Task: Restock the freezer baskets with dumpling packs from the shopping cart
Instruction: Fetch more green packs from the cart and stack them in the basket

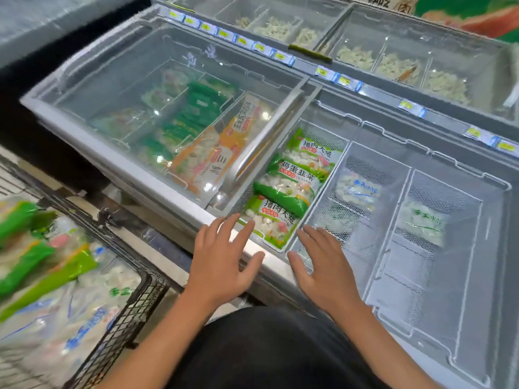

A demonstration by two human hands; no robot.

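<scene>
Dumpling packs [292, 189] lie three in a row in the narrow basket [317, 189] beside the slid-back lid [174, 108]. More sit heaped in the cart [120, 313] at left. Both hands hover over the freezer's front rim [269, 262], fingers spread and holding nothing: left hand [222, 265] at the nearest pack's edge, right hand [323, 268] over the next basket's corner. Two wide baskets to the right hold one pack each.

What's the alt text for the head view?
Both hands, left and right, hover open at the freezer's front edge, by a basket of three green packs. The cart of packs sits at left.
</scene>
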